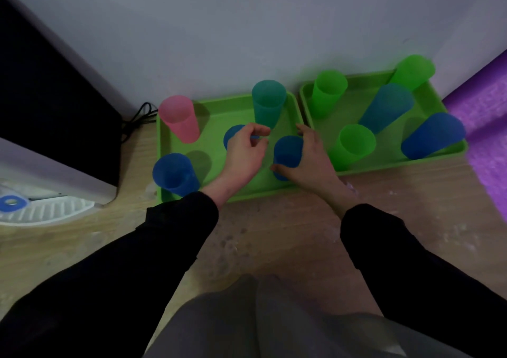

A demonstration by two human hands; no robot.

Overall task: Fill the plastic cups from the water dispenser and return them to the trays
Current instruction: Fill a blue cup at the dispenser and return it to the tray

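Blue cup [286, 151] stands in the left tray [219, 114], near its front right corner. The right grip [312, 160] is clamped round it, thumb on the near side. The left grip [244, 151] is curled over a second blue cup [231, 134]; can't tell if it pinches the rim or only hovers.

Risks (judgement):
- The cups look light and thin-walled, so a hard squeeze could buckle one or slop water. Fill level isn't visible.
- The teal cup [269, 102] stands just behind both grips, so a lift that swings back could knock it.
- Lifting two cups at once leaves no free hand to steady either.
- The water dispenser [55, 165] is well off to the left, so the carry passes over the pink cup [179, 118] and the corner blue cup [175, 172].

The trays sit side by side on a pale wood floor [274, 234] that looks speckled (wet or dust, unclear). The right tray [303, 94] holds five cups. Behind is a plain wall [247, 28], with a black cable [137, 118] at left and a purple mat [485, 127] at right.
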